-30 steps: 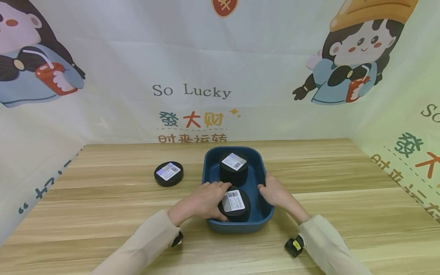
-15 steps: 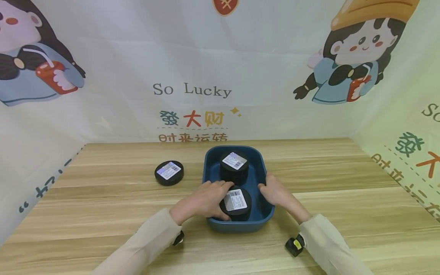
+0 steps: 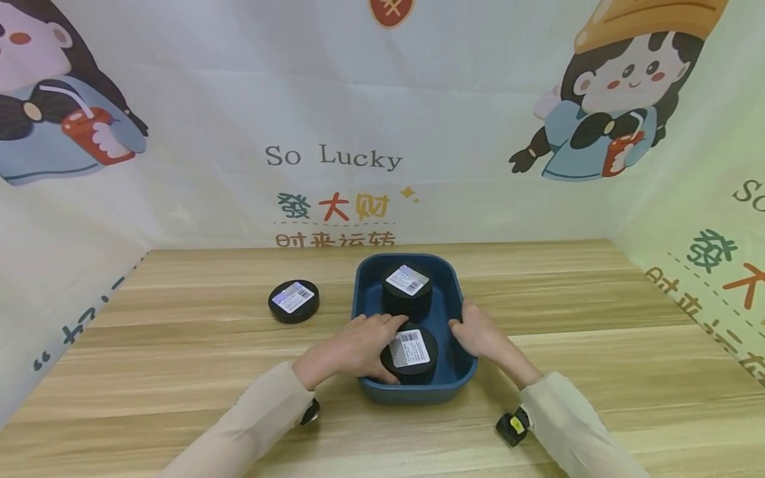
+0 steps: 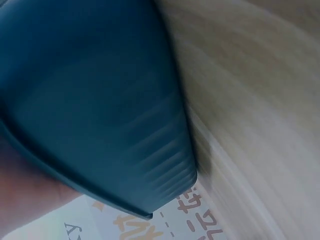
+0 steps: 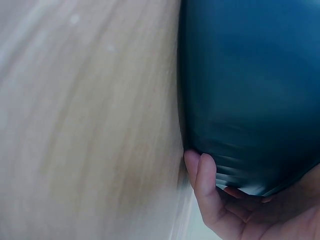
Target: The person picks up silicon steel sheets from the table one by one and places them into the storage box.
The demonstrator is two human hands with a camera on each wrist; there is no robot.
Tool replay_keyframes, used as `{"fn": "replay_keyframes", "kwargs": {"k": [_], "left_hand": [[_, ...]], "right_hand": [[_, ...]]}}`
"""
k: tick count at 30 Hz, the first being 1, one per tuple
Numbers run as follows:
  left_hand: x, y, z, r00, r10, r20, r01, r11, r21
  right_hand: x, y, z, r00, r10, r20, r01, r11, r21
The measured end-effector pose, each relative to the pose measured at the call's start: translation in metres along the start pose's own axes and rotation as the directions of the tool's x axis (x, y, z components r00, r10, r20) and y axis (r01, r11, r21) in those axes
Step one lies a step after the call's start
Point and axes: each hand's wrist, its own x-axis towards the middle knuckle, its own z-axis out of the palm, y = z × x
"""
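In the head view a blue rectangular bin (image 3: 412, 396) stands on the table. My left hand (image 3: 362, 345) reaches over its left rim and grips a black round disc (image 3: 410, 350) with a white barcode label, thumb at the near side, fingers at the far side. Behind it in the bin is a stack of black discs (image 3: 408, 292), labelled on top. My right hand (image 3: 475, 332) holds the bin's right rim, thumb inside; the right wrist view shows its fingers (image 5: 205, 185) curled against the outer wall (image 5: 245, 100). What lies under the gripped disc is hidden.
Left of the bin another labelled black disc (image 3: 293, 301) lies flat on the wooden table (image 3: 179, 345). Printed cloth (image 3: 335, 99) walls the back and both sides. A black wrist device (image 3: 512, 427) hangs by the right sleeve.
The gripped disc has shifted very slightly to the right with my left hand's fingertips. The bin, my right hand and the other discs stay put.
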Motion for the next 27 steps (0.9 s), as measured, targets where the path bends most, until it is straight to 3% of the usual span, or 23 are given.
{"fn": "replay_keyframes", "kwargs": {"k": [9, 13, 17, 21, 24, 27], "left_hand": [[-0.003, -0.01, -0.004, 0.996, 0.072, -0.055, -0.082, 0.976, -0.203], [-0.007, -0.013, -0.005, 0.983, 0.095, -0.154, -0.127, 0.967, -0.219], [-0.01, -0.016, -0.007, 0.955, 0.082, -0.286, -0.156, 0.957, -0.245], [-0.012, -0.022, -0.006, 0.908, 0.065, -0.414, -0.188, 0.946, -0.263], [-0.015, -0.026, -0.007, 0.876, 0.039, -0.481, -0.187, 0.946, -0.264], [-0.019, -0.031, -0.009, 0.861, -0.003, -0.508, -0.153, 0.952, -0.266]], "right_hand": [[-0.001, 0.0, 0.0, 1.0, -0.001, 0.002, 0.001, 1.0, 0.005], [-0.002, -0.001, -0.001, 1.0, -0.003, 0.004, 0.003, 1.0, 0.009], [-0.002, 0.0, -0.001, 1.0, 0.005, 0.009, -0.005, 1.0, 0.016], [-0.001, 0.0, -0.001, 1.0, 0.008, 0.016, -0.008, 1.0, 0.016], [-0.001, 0.0, -0.001, 1.0, 0.006, 0.013, -0.006, 1.0, 0.013], [0.0, 0.0, 0.0, 1.0, 0.005, 0.009, -0.005, 1.0, 0.012]]}}
